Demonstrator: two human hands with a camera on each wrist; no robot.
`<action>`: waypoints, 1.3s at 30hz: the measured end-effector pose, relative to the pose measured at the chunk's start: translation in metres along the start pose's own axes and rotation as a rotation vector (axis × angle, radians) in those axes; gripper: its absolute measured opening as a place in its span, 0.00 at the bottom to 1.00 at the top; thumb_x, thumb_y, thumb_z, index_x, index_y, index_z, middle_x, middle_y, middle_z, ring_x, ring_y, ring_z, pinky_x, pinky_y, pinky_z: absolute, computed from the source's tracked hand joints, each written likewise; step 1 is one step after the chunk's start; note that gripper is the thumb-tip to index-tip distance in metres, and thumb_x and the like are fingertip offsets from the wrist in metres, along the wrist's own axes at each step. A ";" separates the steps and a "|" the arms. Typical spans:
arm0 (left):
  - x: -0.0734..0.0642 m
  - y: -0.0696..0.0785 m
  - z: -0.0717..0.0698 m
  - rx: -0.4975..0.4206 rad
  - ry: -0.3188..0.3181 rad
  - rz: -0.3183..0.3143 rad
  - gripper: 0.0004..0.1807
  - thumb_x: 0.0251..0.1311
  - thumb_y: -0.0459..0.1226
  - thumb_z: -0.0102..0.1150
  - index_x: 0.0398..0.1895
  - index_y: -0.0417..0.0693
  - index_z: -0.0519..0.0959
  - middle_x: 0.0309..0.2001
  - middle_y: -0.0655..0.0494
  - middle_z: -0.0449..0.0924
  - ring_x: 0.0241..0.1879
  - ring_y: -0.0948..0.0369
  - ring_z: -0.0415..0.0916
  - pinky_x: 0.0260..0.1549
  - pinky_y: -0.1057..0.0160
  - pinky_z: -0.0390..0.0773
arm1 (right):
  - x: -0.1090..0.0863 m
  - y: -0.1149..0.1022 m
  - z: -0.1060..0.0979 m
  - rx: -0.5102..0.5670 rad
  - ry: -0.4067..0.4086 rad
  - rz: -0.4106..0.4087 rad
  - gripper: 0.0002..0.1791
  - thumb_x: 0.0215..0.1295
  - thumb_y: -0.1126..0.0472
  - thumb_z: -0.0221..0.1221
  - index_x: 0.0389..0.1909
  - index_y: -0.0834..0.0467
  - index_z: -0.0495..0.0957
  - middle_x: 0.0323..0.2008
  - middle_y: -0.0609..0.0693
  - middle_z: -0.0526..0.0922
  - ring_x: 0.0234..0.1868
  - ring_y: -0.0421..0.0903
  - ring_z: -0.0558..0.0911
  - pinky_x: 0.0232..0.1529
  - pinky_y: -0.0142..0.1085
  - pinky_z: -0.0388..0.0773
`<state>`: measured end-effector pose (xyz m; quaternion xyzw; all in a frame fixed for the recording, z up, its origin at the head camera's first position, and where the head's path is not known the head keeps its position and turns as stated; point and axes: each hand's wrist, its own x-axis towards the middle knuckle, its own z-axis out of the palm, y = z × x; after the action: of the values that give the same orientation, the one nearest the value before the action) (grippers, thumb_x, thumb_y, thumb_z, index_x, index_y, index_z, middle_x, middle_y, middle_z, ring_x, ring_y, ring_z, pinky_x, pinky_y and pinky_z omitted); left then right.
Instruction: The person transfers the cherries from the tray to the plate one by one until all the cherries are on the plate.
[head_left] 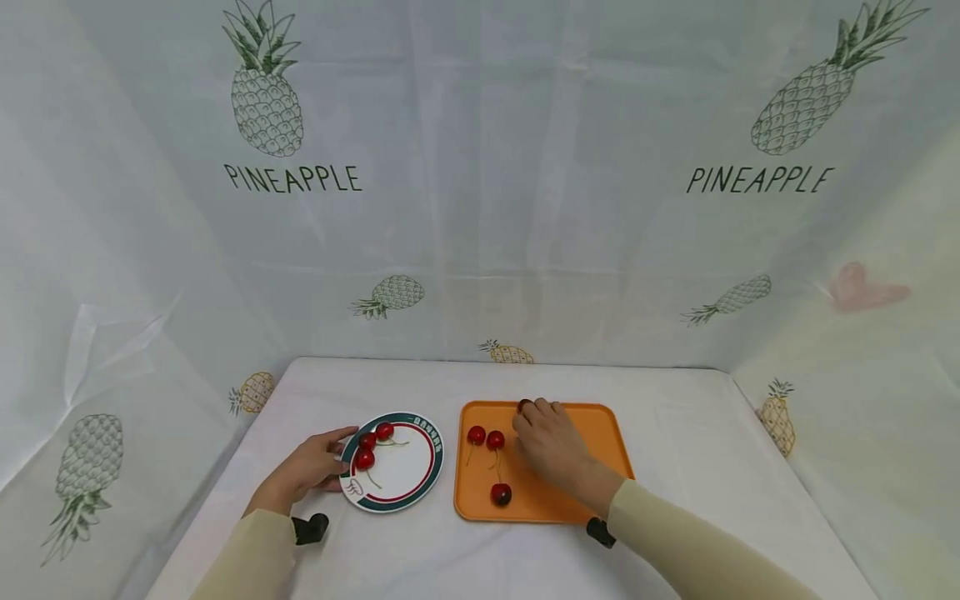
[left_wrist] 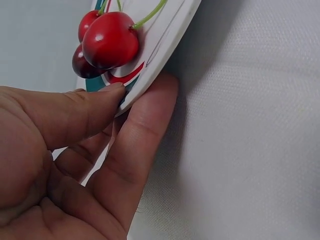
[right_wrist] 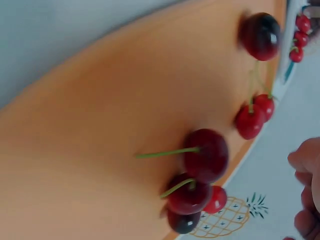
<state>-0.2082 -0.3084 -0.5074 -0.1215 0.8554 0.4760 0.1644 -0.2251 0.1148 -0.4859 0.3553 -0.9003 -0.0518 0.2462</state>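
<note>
My left hand (head_left: 306,468) holds the near-left rim of a white plate (head_left: 408,467) with a green border. In the left wrist view the thumb lies on the rim and fingers reach underneath. Three red cherries (left_wrist: 111,41) with green stems sit on the plate's left side. Over the orange tray (head_left: 551,510), my right hand (head_left: 553,446) has its fingers bent downward, the tips beside a dark cherry (head_left: 524,406). In the right wrist view the right fingers (right_wrist: 306,155) show only at the edge, with a red spot below them; I cannot tell whether they hold something.
Two red cherries (head_left: 495,440) and a darker cherry (head_left: 501,494) lie in the tray's left half. A cluster of several dark red cherries (right_wrist: 205,156) sits near the tray's edge. A white cloth (head_left: 420,550) covers the table, with a pineapple-print curtain (head_left: 480,208) behind.
</note>
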 end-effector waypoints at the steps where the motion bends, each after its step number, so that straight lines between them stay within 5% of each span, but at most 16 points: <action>1: 0.001 0.000 0.000 -0.007 0.000 -0.001 0.41 0.63 0.22 0.63 0.80 0.46 0.65 0.62 0.33 0.69 0.40 0.53 0.78 0.34 0.60 0.87 | -0.002 0.001 0.001 -0.010 -0.005 -0.035 0.10 0.67 0.56 0.71 0.39 0.55 0.80 0.36 0.48 0.78 0.38 0.48 0.72 0.39 0.38 0.72; 7: 0.003 -0.003 0.002 -0.005 0.009 -0.003 0.41 0.62 0.22 0.63 0.80 0.46 0.65 0.61 0.33 0.69 0.39 0.53 0.78 0.35 0.60 0.87 | -0.010 0.002 0.002 -0.045 -0.106 -0.242 0.09 0.70 0.55 0.69 0.47 0.50 0.82 0.43 0.45 0.78 0.45 0.46 0.72 0.47 0.36 0.72; 13: 0.005 -0.004 0.002 -0.004 0.008 0.000 0.41 0.63 0.22 0.62 0.80 0.46 0.65 0.62 0.33 0.68 0.37 0.54 0.79 0.35 0.60 0.87 | -0.009 -0.004 0.009 -0.052 -0.123 -0.320 0.10 0.73 0.53 0.66 0.50 0.48 0.81 0.45 0.43 0.79 0.47 0.45 0.72 0.49 0.36 0.68; 24: 0.004 -0.002 0.001 0.012 0.013 0.002 0.40 0.63 0.22 0.62 0.80 0.46 0.66 0.62 0.33 0.68 0.44 0.51 0.76 0.34 0.61 0.86 | -0.003 -0.010 0.015 -0.122 -0.179 -0.352 0.13 0.75 0.52 0.63 0.56 0.49 0.80 0.54 0.43 0.81 0.49 0.46 0.72 0.52 0.37 0.72; 30: 0.002 0.000 0.000 0.038 0.022 0.017 0.40 0.63 0.23 0.64 0.79 0.46 0.67 0.62 0.33 0.69 0.53 0.46 0.71 0.35 0.62 0.85 | -0.002 -0.010 0.017 -0.124 -0.183 -0.354 0.11 0.74 0.52 0.65 0.52 0.50 0.80 0.49 0.43 0.80 0.48 0.47 0.71 0.50 0.36 0.72; 39: 0.003 -0.001 0.000 0.023 0.020 0.000 0.41 0.63 0.23 0.64 0.80 0.47 0.66 0.61 0.34 0.69 0.51 0.48 0.72 0.35 0.62 0.85 | -0.010 -0.002 0.020 -0.112 -0.158 -0.347 0.10 0.72 0.52 0.67 0.49 0.49 0.82 0.44 0.42 0.80 0.45 0.45 0.71 0.45 0.35 0.66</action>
<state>-0.2107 -0.3088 -0.5091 -0.1246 0.8624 0.4647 0.1572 -0.2266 0.1183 -0.5080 0.4857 -0.8378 -0.1709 0.1815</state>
